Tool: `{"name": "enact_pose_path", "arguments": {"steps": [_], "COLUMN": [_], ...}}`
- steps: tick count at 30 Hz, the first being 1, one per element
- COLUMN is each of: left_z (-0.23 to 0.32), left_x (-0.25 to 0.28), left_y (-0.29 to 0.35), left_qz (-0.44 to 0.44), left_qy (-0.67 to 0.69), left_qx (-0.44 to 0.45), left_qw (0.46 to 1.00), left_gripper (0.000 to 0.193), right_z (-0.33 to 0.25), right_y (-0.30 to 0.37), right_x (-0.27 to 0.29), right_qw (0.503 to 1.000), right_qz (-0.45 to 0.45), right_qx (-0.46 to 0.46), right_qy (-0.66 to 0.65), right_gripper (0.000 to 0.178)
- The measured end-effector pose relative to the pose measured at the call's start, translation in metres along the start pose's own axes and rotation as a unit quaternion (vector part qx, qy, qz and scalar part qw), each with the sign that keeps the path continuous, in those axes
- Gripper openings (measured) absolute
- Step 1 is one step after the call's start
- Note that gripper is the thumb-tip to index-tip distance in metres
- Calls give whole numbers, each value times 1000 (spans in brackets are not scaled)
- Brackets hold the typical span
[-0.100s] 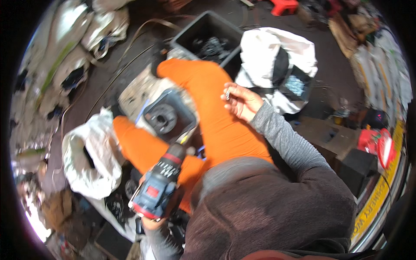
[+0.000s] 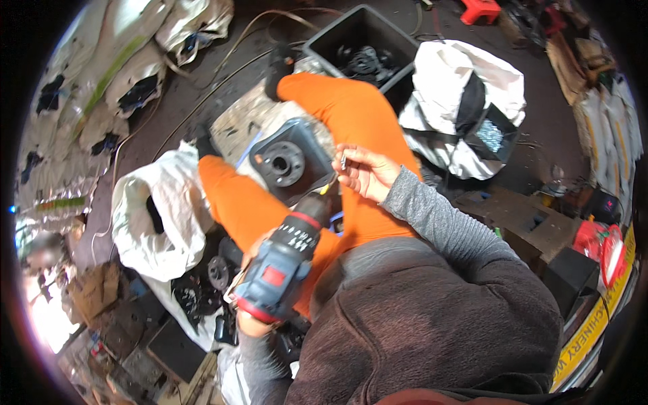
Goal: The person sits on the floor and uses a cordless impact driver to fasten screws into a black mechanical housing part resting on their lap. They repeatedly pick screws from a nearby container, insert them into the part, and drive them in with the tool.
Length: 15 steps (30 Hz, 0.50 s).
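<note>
My left hand (image 2: 252, 324) is wrapped round the grip of a grey and red cordless drill (image 2: 278, 268); the drill's body hides most of the fingers. The drill points forward between my knees, and its bit end nears a dark tub (image 2: 314, 138). Inside that tub lies a round grey flanged part (image 2: 282, 164) with a central hole. Over my right thigh, my right hand (image 2: 370, 174) pinches a small shiny metal screw (image 2: 343, 163) between thumb and fingers. The screw is slightly above and right of the drill's tip, apart from it.
A grey crate (image 2: 364, 17) holding black parts stands ahead. Beside it sits a white bag (image 2: 442, 74) with a pouch of small metal pieces (image 2: 491, 136). Another white bag (image 2: 162, 246) is at left. A hose (image 2: 226, 50) and cables cross the floor; a wooden block (image 2: 520, 212) lies right.
My right hand has come left and down, nearer the tub and the drill. The drill's tip has swung forward and right. The whole view has shifted a little.
</note>
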<state>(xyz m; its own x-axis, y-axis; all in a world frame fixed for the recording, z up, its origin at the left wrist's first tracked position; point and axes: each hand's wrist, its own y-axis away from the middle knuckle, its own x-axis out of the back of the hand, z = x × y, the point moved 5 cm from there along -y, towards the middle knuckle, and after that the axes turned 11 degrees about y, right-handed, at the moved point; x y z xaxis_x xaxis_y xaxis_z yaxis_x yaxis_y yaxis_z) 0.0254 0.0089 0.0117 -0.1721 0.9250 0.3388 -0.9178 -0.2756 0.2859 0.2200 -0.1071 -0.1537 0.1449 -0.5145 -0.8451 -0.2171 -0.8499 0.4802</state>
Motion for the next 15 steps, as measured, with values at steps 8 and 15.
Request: {"name": "enact_pose_path", "arguments": {"steps": [8, 15], "left_z": [-15, -12], "left_x": [29, 30], "left_y": [-6, -7], "left_qz": [24, 21], "left_qy": [-85, -178], "left_qx": [-35, -67], "left_qw": [995, 981], "left_gripper": [50, 48], "right_z": [47, 52], "right_y": [-37, -29], "right_x": [-18, -22], "right_qw": [997, 997], "right_qz": [3, 33], "right_qx": [-49, -59], "right_qy": [-58, -21], "right_gripper": [17, 20]}}
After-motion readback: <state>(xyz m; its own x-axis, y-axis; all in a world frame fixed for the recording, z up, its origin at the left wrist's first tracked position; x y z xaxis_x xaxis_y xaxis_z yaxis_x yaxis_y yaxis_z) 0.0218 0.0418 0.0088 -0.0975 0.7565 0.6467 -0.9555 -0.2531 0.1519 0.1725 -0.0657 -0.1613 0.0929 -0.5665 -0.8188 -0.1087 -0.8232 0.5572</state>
